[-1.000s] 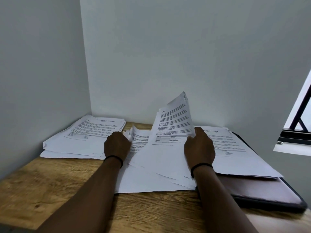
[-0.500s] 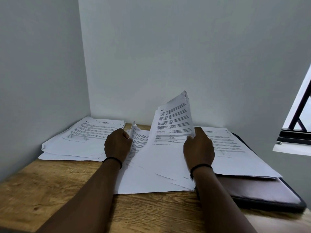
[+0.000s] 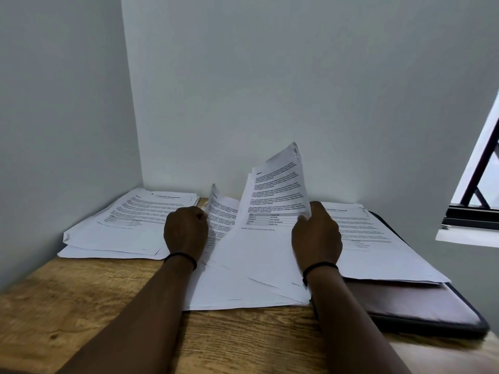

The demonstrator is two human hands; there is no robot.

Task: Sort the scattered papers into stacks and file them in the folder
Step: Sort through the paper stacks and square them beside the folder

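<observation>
A loose middle pile of printed papers (image 3: 243,287) lies on the wooden table (image 3: 81,314). My right hand (image 3: 317,233) grips the right edge of raised sheets (image 3: 278,190), which stand tilted up toward the wall. My left hand (image 3: 186,230) pinches the edge of another lifted sheet (image 3: 220,211) in the same pile. A stack of papers (image 3: 129,220) sits at the back left corner. Another stack (image 3: 378,247) lies on a dark brown folder (image 3: 421,303) at the right.
Grey walls close in the table at the back and left. A window frame (image 3: 475,201) and white sill are at the right. The folder reaches near the table's right edge. Bare wood shows at the front left.
The sheet under my left hand has risen higher off the pile. My right hand keeps the raised sheets in nearly the same place.
</observation>
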